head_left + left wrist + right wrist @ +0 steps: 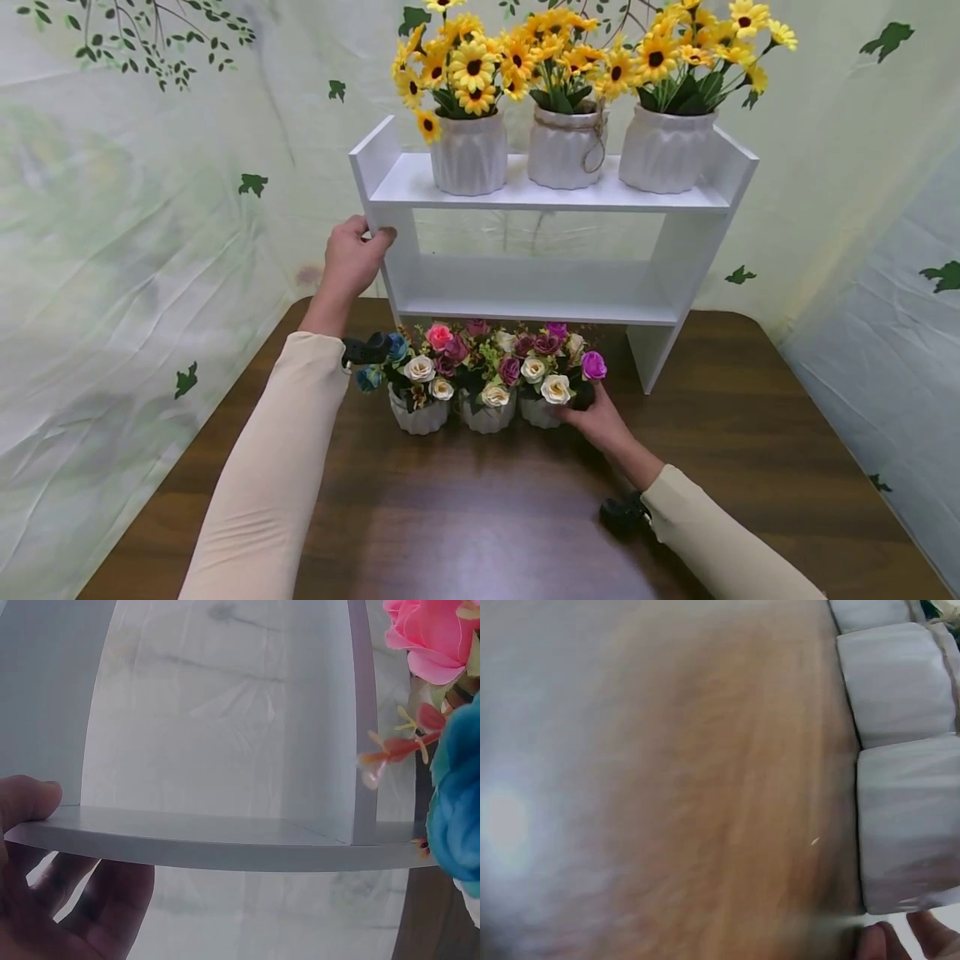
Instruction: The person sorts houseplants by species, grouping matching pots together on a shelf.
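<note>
My left hand (352,258) grips the left side panel of a white two-tier shelf (536,292). In the left wrist view its thumb and fingers lie on opposite faces of the panel (240,855). Low in front of the shelf, three ribbed white pots of artificial roses stand in a row: a left pot (420,414), a middle pot (487,414) and a right pot (538,412). My right hand (603,423) holds the right pot from its right side, thumb across the front; flowers hide its other fingers. In the right wrist view, fingertips (928,934) show beside the nearest pot (911,825).
Three white pots of yellow sunflowers stand on the top tier: left (470,154), middle (564,150) and right (667,150). Below is a dark wooden table (450,517). Leaf-patterned cloth (187,275) hangs behind and at both sides.
</note>
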Demonstrator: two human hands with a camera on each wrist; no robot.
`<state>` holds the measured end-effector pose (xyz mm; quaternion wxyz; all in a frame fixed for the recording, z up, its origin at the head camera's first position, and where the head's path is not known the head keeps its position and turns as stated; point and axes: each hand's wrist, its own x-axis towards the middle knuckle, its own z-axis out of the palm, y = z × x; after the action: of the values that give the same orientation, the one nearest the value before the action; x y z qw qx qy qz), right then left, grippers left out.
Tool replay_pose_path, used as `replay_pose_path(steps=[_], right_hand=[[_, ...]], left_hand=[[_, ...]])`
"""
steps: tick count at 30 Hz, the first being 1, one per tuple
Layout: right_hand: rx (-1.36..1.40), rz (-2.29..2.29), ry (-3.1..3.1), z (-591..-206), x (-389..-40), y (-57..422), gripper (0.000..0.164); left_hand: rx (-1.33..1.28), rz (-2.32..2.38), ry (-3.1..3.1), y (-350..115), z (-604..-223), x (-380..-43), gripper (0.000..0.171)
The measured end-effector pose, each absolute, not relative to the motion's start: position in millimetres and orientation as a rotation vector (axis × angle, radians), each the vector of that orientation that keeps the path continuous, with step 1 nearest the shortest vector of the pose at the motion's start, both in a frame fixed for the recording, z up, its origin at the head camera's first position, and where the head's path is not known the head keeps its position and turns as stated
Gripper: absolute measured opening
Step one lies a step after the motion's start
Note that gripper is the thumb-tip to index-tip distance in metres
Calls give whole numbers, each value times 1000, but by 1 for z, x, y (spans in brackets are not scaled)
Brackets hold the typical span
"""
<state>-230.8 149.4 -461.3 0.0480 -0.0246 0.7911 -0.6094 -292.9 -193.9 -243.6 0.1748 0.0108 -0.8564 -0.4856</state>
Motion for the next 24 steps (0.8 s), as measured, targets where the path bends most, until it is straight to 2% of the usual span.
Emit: replay_pose_path(steps=[9, 18, 24], right_hand=[[-186, -2005, 2321, -464, -240, 140, 84], [-162, -1963, 2421, -459, -242, 142, 78], [-352, -1968, 2299, -445, -239, 165, 80]], left_hand=[[85, -1294, -2458, -190, -243, -295, 45], [90, -1277, -2458, -191, -243, -293, 45], [108, -1265, -2456, -193, -242, -293, 43]])
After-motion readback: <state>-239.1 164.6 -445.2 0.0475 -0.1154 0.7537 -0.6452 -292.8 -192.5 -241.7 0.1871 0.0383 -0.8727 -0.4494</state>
